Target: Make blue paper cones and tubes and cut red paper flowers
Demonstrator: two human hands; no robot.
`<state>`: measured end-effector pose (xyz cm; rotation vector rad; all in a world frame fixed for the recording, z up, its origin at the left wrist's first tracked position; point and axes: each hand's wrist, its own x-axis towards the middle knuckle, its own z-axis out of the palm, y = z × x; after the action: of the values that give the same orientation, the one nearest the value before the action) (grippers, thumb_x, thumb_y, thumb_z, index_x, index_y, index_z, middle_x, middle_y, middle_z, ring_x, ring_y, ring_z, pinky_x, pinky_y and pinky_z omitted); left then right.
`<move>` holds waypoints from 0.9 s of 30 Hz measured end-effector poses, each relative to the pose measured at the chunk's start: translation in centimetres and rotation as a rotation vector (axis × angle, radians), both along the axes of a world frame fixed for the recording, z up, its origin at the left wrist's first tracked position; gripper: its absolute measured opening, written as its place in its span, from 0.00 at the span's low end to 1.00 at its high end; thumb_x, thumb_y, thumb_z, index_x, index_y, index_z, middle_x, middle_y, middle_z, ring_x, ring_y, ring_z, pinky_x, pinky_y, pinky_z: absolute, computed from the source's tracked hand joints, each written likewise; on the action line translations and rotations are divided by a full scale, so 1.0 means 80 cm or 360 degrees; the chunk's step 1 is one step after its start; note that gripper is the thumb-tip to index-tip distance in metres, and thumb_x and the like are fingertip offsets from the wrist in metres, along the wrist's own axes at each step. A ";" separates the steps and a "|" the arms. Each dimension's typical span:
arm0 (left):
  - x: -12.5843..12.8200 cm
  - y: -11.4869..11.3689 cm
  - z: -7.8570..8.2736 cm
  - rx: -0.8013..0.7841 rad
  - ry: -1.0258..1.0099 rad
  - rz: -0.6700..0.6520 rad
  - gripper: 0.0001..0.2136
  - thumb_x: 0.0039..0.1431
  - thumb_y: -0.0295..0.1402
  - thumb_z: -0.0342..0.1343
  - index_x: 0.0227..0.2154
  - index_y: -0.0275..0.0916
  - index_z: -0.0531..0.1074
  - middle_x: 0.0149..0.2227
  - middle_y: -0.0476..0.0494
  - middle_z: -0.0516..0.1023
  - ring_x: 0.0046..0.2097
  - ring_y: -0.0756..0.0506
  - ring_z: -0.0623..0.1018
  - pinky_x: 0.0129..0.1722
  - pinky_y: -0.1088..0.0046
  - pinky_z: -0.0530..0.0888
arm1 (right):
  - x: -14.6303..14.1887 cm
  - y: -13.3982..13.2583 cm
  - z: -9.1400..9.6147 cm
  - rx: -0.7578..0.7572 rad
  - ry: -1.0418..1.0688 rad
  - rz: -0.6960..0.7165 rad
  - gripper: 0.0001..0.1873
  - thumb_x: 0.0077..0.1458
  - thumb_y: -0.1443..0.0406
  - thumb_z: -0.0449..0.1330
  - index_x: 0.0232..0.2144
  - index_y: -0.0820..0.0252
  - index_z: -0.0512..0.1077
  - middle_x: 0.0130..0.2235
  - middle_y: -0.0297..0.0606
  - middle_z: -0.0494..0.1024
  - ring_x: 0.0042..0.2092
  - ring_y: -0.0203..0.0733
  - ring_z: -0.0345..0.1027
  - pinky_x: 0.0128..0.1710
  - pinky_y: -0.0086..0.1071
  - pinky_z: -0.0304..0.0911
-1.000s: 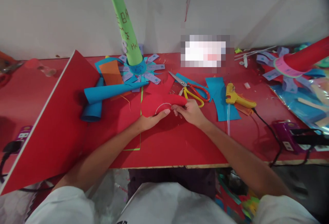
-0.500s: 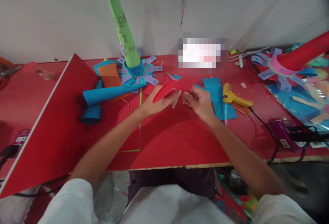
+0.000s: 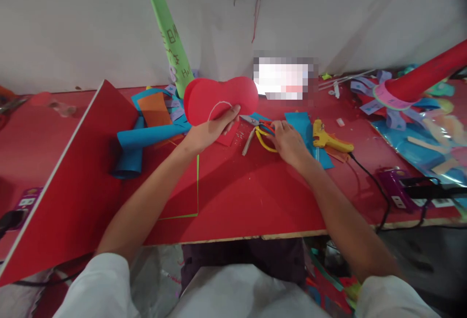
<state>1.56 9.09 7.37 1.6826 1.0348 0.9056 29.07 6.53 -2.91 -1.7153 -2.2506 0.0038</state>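
My left hand (image 3: 207, 132) holds a red heart-shaped foam piece (image 3: 219, 97) upright above the red table (image 3: 255, 201), thumb pressed against its lower edge where a white curved line is drawn. My right hand (image 3: 288, 140) rests on the scissors (image 3: 260, 131) with red and yellow handles, fingers curled over the handles. The scissors lie on the table just right of the heart piece.
A yellow glue gun (image 3: 328, 138) lies on blue paper to the right, its cord running to a purple power strip (image 3: 396, 189). A blue rolled cone (image 3: 149, 135), a tall green cone (image 3: 170, 41) and a large red sheet (image 3: 73, 182) stand left. A red cone (image 3: 423, 79) sits far right.
My left hand has lifted the red piece from the table and turned it upright, showing its heart shape. My right hand let go of it and moved onto the scissors.
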 end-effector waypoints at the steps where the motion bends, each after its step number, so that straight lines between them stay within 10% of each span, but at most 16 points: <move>1: -0.003 0.000 0.000 0.0018 -0.0019 0.0001 0.28 0.70 0.55 0.56 0.19 0.42 0.67 0.21 0.50 0.65 0.24 0.50 0.68 0.30 0.70 0.67 | 0.003 0.002 -0.001 0.0031 0.0063 -0.0009 0.16 0.73 0.64 0.49 0.57 0.64 0.68 0.53 0.59 0.76 0.54 0.60 0.72 0.52 0.48 0.69; 7: -0.016 -0.002 0.015 0.0139 -0.0266 0.0123 0.25 0.69 0.56 0.60 0.23 0.42 0.72 0.20 0.51 0.62 0.23 0.50 0.67 0.27 0.70 0.68 | 0.002 0.013 0.004 0.0108 0.0979 -0.0090 0.19 0.68 0.48 0.60 0.49 0.54 0.71 0.48 0.48 0.77 0.48 0.52 0.74 0.50 0.48 0.72; 12: -0.013 -0.002 0.027 0.0105 -0.0432 0.0191 0.26 0.67 0.54 0.63 0.22 0.40 0.69 0.19 0.53 0.59 0.22 0.51 0.68 0.26 0.71 0.68 | -0.036 -0.010 0.034 -0.0730 0.2192 0.0194 0.27 0.51 0.40 0.73 0.41 0.50 0.75 0.36 0.36 0.74 0.31 0.40 0.66 0.31 0.37 0.65; 17: -0.006 0.002 0.018 0.0087 -0.0463 0.0216 0.27 0.69 0.57 0.59 0.24 0.40 0.67 0.19 0.53 0.56 0.21 0.53 0.64 0.25 0.71 0.65 | -0.081 -0.043 0.044 -0.1111 0.2533 0.0413 0.29 0.41 0.52 0.83 0.39 0.52 0.73 0.36 0.32 0.74 0.32 0.36 0.67 0.29 0.32 0.65; 27: 0.021 -0.019 -0.012 -0.0132 0.0041 -0.0129 0.27 0.68 0.57 0.58 0.22 0.41 0.70 0.21 0.51 0.64 0.24 0.50 0.66 0.28 0.70 0.68 | -0.085 -0.035 0.026 -0.0451 0.2507 0.0410 0.32 0.48 0.46 0.78 0.29 0.53 0.61 0.29 0.28 0.75 0.24 0.32 0.64 0.26 0.32 0.63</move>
<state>3.24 7.57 6.38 1.6585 1.0008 0.7800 22.30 3.73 -0.81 -0.7959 -1.1688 1.2600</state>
